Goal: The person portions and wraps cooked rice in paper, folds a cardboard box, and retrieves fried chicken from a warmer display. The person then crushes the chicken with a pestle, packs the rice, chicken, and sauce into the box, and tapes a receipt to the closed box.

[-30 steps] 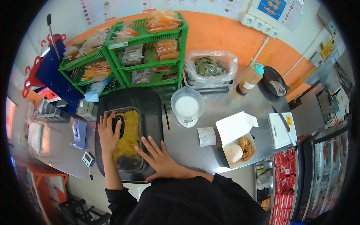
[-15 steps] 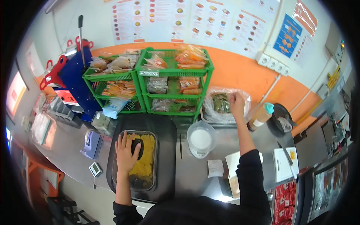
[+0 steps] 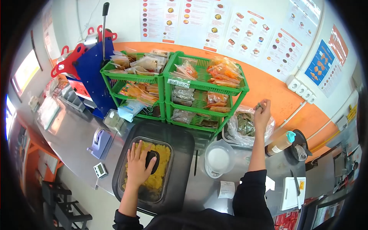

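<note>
My left hand [image 3: 138, 165] lies flat with its fingers spread over the clear lid of a rectangular tub [image 3: 163, 180]. Its thumb rests by the black lid handle [image 3: 152, 162]. Yellow, crumbly mash [image 3: 164, 153] shows through the lid. The tub sits on a black tray [image 3: 184, 153]. On the right, my right hand [image 3: 262, 111] is raised over an open clear plastic bag [image 3: 234, 132] of dark green leaves [image 3: 245, 124]. Its fingers are pinched on a small dark green bit, seemingly leaf. A white bowl [image 3: 219, 158] stands on a scale between my hands.
Green tiered baskets [image 3: 174, 84] of packets stand at the back. A sauce bottle [image 3: 281, 143] and a black pan [image 3: 300, 147] are on the right. A knife [image 3: 296, 184] lies on a white board [image 3: 288, 197]. A receipt [image 3: 226, 189], tape dispenser [image 3: 99, 143] and timer [image 3: 100, 170] lie around.
My view has shifted, so the scene sits lower and further right. My right hand has risen from the bag, and a dark green bit now shows in its fingers. The left hand stays on the lid.
</note>
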{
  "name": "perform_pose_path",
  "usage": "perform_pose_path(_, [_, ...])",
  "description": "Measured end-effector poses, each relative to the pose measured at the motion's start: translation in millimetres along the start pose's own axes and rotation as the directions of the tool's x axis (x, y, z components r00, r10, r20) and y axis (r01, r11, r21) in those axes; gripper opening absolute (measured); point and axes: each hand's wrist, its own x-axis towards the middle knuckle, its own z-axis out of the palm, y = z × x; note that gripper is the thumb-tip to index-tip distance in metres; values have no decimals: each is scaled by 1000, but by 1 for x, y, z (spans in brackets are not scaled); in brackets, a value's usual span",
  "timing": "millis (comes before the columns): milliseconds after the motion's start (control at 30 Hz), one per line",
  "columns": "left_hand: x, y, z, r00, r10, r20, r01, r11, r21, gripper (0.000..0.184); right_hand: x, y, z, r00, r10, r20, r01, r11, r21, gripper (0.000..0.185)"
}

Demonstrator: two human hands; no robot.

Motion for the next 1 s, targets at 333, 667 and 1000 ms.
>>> perform_pose_path(333, [-1,-3,1,1000,15,-23,-15,1000,-11,51,-66,-51,67,713,-429,555,697,522,-492,18])
perform_pose_path(667, [-3,-10,7,998,31,-53,-32,999,-19,51,-59,-44,66,709,-481,516,705,492,-510,16])
perform_pose_path(1000, [-5,-11,7,998,33,-57,-33,999,0,51,-68,-56,68,634,-539,554,772,476,-421,13])
